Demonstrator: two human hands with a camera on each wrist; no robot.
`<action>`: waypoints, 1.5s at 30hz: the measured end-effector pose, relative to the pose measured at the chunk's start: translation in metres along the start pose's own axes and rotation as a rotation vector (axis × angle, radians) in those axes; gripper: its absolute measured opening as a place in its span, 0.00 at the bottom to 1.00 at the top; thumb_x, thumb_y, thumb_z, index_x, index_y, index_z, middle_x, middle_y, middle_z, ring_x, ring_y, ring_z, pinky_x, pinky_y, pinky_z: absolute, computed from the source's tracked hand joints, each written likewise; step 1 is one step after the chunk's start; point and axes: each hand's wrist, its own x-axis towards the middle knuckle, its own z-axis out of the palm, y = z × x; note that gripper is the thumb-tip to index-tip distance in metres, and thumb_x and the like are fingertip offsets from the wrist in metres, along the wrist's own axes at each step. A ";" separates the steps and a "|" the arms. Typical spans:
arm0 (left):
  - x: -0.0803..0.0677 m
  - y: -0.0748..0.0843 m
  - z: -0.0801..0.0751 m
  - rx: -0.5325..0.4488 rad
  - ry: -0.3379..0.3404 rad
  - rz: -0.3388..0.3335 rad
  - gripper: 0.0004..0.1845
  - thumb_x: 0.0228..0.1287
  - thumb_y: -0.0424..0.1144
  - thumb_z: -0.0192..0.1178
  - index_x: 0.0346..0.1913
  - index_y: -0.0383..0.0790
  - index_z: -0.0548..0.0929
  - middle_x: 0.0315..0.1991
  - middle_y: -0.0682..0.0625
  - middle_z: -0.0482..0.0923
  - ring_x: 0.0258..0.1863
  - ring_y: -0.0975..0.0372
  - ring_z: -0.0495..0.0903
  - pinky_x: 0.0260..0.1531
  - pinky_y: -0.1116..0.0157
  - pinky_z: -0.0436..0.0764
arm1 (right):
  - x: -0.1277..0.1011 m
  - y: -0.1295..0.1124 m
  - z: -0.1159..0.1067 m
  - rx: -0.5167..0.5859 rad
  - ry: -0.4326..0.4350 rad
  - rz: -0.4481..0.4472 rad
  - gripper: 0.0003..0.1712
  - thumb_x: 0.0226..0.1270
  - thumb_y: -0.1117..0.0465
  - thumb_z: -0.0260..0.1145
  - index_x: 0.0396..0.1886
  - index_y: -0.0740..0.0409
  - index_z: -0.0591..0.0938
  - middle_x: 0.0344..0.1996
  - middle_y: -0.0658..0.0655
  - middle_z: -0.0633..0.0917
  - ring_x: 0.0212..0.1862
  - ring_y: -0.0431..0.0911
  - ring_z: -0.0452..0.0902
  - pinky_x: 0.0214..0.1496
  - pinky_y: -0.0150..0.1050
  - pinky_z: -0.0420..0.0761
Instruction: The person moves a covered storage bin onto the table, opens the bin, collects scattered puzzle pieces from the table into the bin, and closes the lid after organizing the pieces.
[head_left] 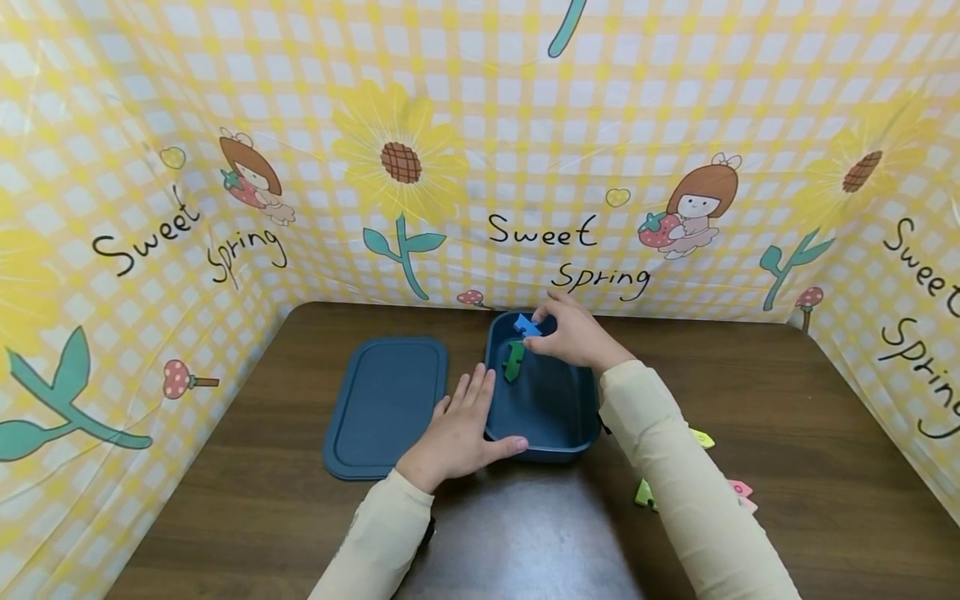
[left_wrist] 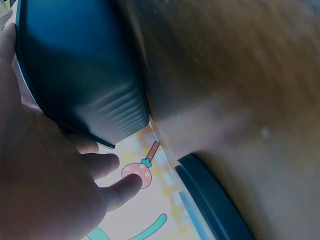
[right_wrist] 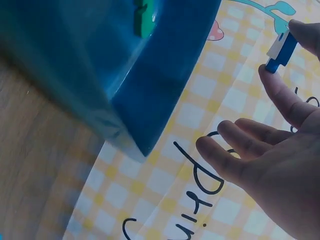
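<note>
Between thumb and index finger, my right hand (head_left: 576, 332) pinches a small blue puzzle-like piece (head_left: 527, 326) over the far end of a dark blue box (head_left: 558, 408). In the right wrist view the blue piece (right_wrist: 282, 51) shows a pale face, and the other fingers are spread away from it. A green piece (head_left: 513, 362) lies inside the box near its left wall. My left hand (head_left: 457, 437) rests at the box's near left corner, fingers straight along the side and thumb over the near rim. In the left wrist view its fingers (left_wrist: 120, 192) are extended.
Left of the box lies its flat dark blue lid (head_left: 390, 408) on the brown wooden table (head_left: 247, 508). Yellow (head_left: 702, 438), light green (head_left: 645, 494) and pink pieces (head_left: 741, 489) lie by the right forearm, partly hidden. A checked cloth (head_left: 525, 150) stands behind the table.
</note>
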 end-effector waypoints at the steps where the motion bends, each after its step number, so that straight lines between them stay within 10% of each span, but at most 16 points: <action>1: 0.000 0.000 0.000 0.000 -0.003 -0.002 0.58 0.65 0.72 0.56 0.82 0.40 0.41 0.82 0.45 0.33 0.79 0.47 0.36 0.71 0.38 0.46 | 0.001 -0.001 0.000 0.001 0.001 0.004 0.20 0.63 0.50 0.73 0.46 0.58 0.81 0.78 0.66 0.54 0.76 0.66 0.51 0.70 0.63 0.61; 23: -0.002 -0.002 0.000 -0.010 0.002 -0.007 0.58 0.65 0.71 0.56 0.82 0.40 0.41 0.82 0.46 0.33 0.79 0.47 0.36 0.71 0.38 0.46 | 0.018 -0.001 0.018 -0.057 -0.001 0.106 0.23 0.64 0.49 0.72 0.48 0.62 0.81 0.77 0.69 0.55 0.74 0.66 0.54 0.71 0.63 0.58; 45: -0.002 0.001 -0.002 0.002 -0.003 -0.002 0.59 0.64 0.74 0.54 0.82 0.41 0.40 0.82 0.47 0.32 0.79 0.48 0.36 0.72 0.40 0.46 | 0.018 0.020 0.037 -0.244 -0.038 0.317 0.26 0.64 0.47 0.72 0.55 0.60 0.84 0.77 0.75 0.46 0.76 0.71 0.24 0.67 0.77 0.42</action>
